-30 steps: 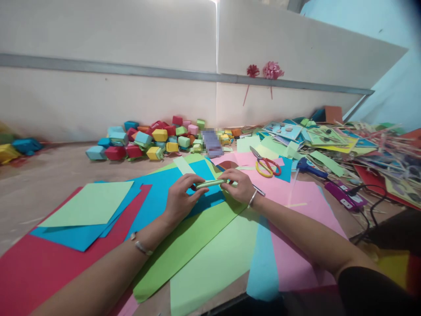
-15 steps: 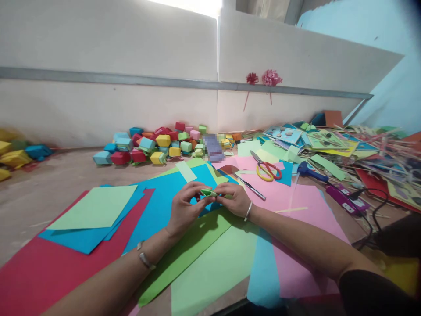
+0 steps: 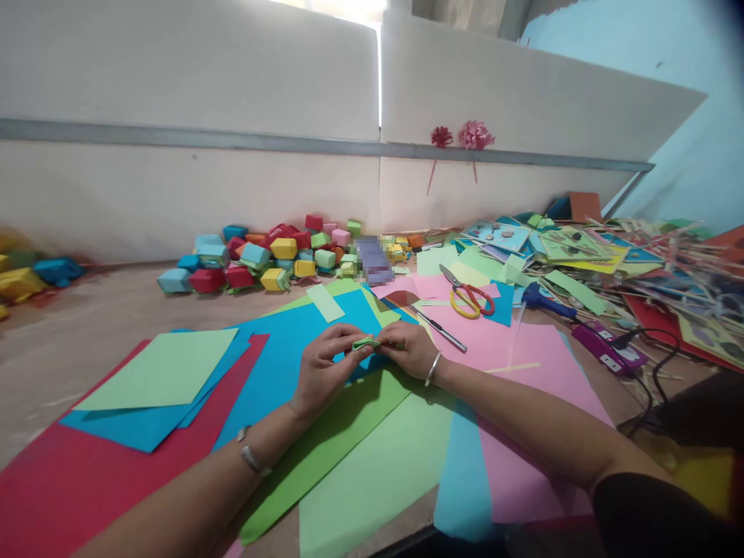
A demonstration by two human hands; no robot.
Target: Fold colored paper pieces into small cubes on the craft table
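Note:
A small piece of folded green paper (image 3: 365,343) is pinched between both hands above the sheets. My left hand (image 3: 325,364) grips its left end between thumb and fingers. On the other end, my right hand (image 3: 410,350) has its fingertips closed, covering part of the paper. Beneath the hands lie a blue sheet (image 3: 273,372) and a green sheet (image 3: 325,457). Just right of my right hand, a slim pen-like craft knife (image 3: 442,329) rests on a pink sheet (image 3: 523,418). Scissors (image 3: 468,298) with red and yellow handles lie beyond it, blades apart.
Colourful folded paper boxes (image 3: 256,256) are heaped along the wall. Pale green squares (image 3: 163,368) lie on a red sheet (image 3: 116,480) at left. At right are a blue glue gun (image 3: 546,301), a purple power strip (image 3: 610,349) with cables, and a pile of cards and sticks (image 3: 581,248).
The green paper between my fingers looks flatter; its opening has narrowed. Both hands stay nearly in place, and the whole view has shifted slightly.

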